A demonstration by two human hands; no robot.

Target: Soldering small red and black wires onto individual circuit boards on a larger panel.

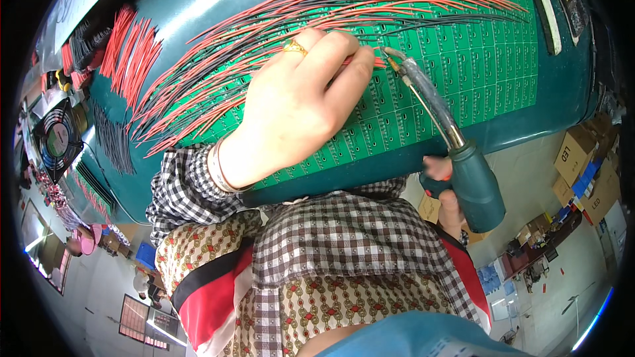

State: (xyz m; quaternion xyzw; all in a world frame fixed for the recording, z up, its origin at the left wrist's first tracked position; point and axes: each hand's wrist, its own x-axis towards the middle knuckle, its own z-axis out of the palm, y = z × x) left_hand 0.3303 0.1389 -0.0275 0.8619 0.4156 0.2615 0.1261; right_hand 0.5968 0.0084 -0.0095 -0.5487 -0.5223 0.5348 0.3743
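Note:
Rows of small green circuit boards [489, 82] cover the table in front of me. Across them lies a wide fan of red and black wires [218, 46], curving from left to right. My left hand [297, 102], with a ring on one finger, rests over the boards. Its fingers are closed in a pinch on a red wire [380, 63], whose end pokes out past the fingertips. My right hand [450, 205] grips the dark green handle of a soldering gun [479, 188]. The gun's tip meets the boards beside that wire end; whether it touches the wire I cannot tell.
Loose red wires [126, 53] and black wires [111, 137] lie on the green table mat at the left. A small black fan [58, 139] stands beyond them. A pale strip [541, 6] lies at the far right. Cardboard boxes [575, 152] are stacked right of the table.

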